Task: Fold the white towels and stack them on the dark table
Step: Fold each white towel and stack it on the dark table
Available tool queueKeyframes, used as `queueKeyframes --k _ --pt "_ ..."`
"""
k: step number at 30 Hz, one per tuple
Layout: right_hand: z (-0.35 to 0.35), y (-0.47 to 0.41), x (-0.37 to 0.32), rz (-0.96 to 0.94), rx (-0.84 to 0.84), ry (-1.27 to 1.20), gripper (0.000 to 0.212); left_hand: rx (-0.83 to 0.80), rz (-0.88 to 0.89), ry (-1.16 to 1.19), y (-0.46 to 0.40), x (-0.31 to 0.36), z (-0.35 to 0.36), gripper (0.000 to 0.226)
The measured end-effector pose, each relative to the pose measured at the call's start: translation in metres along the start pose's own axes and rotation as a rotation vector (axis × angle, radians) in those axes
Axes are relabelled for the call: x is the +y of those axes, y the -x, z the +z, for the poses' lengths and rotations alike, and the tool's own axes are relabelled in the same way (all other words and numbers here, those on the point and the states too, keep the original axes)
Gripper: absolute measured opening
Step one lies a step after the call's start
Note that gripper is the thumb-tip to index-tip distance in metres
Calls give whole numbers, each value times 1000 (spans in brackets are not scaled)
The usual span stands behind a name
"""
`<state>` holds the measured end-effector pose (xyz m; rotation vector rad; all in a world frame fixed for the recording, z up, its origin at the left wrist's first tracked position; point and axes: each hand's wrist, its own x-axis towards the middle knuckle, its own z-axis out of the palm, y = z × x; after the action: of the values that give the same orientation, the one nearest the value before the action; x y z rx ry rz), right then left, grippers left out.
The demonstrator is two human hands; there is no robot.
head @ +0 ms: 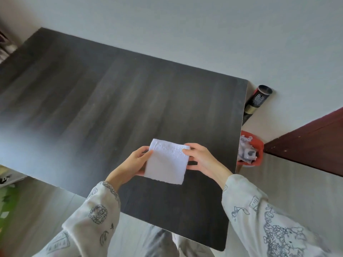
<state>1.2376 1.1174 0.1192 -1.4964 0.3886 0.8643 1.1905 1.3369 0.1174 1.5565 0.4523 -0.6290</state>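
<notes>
A small white towel [167, 162], folded into a compact rectangle, is held a little above the near right part of the dark table [92, 93]. My left hand [132, 162] pinches its left edge, thumb on top and fingers underneath. My right hand [201, 157] pinches its right edge the same way. I see no other towel on the table.
A red bin [259, 153] with crumpled white and grey stuff stands on the floor past the table's right edge. A dark cylinder [259, 98] leans at the wall behind it. A dark red panel [311, 141] lies to the far right. A white wall backs the table.
</notes>
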Motion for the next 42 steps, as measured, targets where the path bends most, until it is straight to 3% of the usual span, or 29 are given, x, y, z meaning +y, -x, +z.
queueKeyframes --k 6,17,22,27,34,42 --pt "25 -56 -16 13 121 -83 48 1 -23 -155 -63 12 -40 25" --pt "46 -107 -21 47 233 -153 51 -33 -61 -391 -120 9 -79 27" --pt "32 -93 -9 52 337 -212 45 106 13 -649 -122 -3 -76 28" --pt "11 -44 9 22 422 -197 34 216 194 -646 -83 17 -30 34" --pt "-36 79 66 -95 595 -283 26 -112 392 -721 -33 18 102 24" --pt "-98 288 208 -185 975 -447 17 -561 590 -916 78 -22 303 27"
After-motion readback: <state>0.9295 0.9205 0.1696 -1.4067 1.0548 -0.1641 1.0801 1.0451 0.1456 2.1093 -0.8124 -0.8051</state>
